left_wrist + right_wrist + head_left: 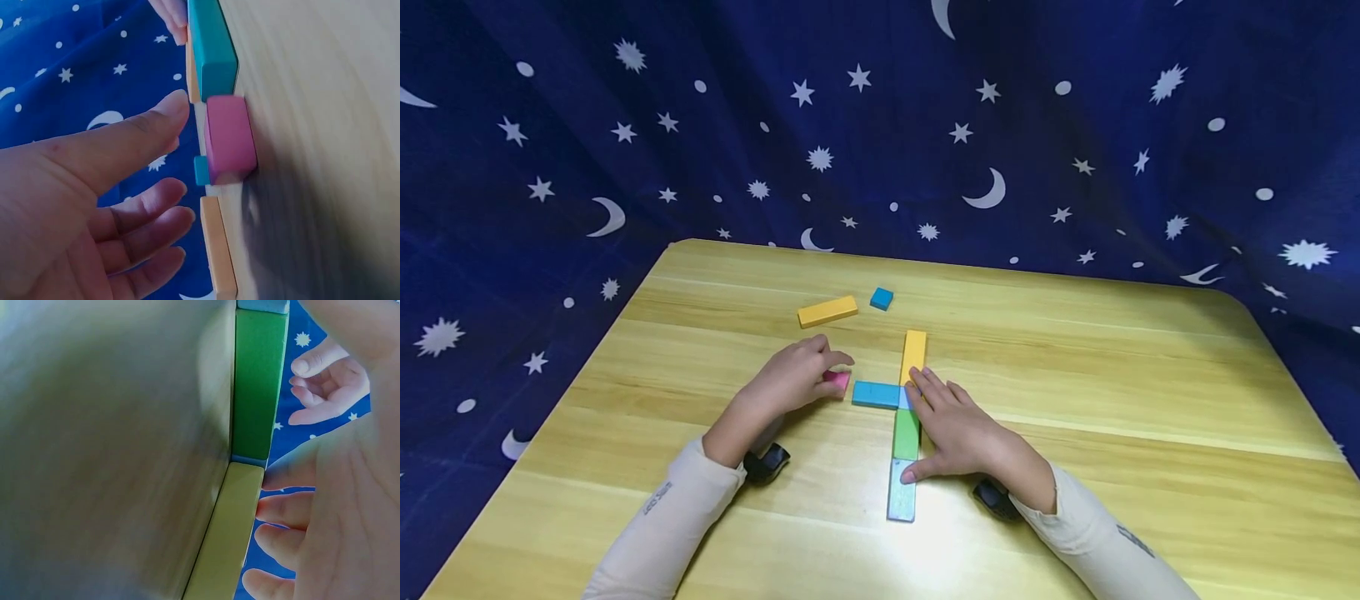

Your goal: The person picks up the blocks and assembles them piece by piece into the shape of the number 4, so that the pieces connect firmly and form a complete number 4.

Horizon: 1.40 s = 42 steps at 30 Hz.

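On the table, a pink block point(841, 381) lies just left of a blue block point(875, 394). My left hand point(790, 375) hovers at the pink block; the left wrist view shows its thumb and fingers spread, with a gap to the pink block point(230, 139). The blue block meets a column made of a yellow block point(913, 352), a small light-blue block point(905, 400), a green block point(906, 435) and a pale blue block point(902, 493). My right hand point(958, 433) rests along this column, fingers extended at the yellow block point(226, 534) and thumb on the pale blue one.
Farther back lie an orange-yellow block point(827, 312) and a small blue block point(882, 298). A dark blue curtain point(880, 125) with stars and moons hangs behind the wooden table point(1112, 375). Black wrist devices point(767, 463) sit below both hands.
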{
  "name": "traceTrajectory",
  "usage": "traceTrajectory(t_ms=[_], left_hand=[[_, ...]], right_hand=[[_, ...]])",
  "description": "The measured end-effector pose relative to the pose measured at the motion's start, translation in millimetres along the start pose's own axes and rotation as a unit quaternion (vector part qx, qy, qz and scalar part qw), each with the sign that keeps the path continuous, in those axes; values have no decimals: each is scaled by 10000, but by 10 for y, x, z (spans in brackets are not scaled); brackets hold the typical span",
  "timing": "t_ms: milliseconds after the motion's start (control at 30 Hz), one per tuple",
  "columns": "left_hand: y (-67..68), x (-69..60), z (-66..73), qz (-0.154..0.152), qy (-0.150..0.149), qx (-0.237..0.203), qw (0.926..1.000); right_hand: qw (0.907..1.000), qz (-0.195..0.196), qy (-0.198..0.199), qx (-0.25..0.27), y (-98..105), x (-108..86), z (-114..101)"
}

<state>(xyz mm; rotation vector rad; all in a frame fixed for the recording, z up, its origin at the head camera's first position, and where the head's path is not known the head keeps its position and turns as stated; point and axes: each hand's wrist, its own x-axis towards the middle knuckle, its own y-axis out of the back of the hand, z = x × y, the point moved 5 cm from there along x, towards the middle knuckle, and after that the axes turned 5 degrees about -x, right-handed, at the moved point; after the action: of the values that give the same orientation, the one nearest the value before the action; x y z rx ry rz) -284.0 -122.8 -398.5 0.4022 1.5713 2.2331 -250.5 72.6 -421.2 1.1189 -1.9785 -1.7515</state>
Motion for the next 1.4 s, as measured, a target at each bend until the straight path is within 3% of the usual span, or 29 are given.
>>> traceTrajectory(t_ms=[233,433,600,767,1400], left_hand=[[49,27,-59,131,35,48,9999],[12,19,-56,-160,140,-101,9997],[-38,20,-16,-309,-49,-86,9995],[-57,32,10,-322,-192,-55,9993],[-48,9,-17,-156,-68,-249,9995]], right_hand=[[10000,60,-35,-11,15,-16,8],[9999,89,-68,2,17,-18,7],[9999,126,-83,-8,12,-19,17],[9998,191,-25,-50,25,-9,16],[9995,299,57,40,-8,-13,13]])
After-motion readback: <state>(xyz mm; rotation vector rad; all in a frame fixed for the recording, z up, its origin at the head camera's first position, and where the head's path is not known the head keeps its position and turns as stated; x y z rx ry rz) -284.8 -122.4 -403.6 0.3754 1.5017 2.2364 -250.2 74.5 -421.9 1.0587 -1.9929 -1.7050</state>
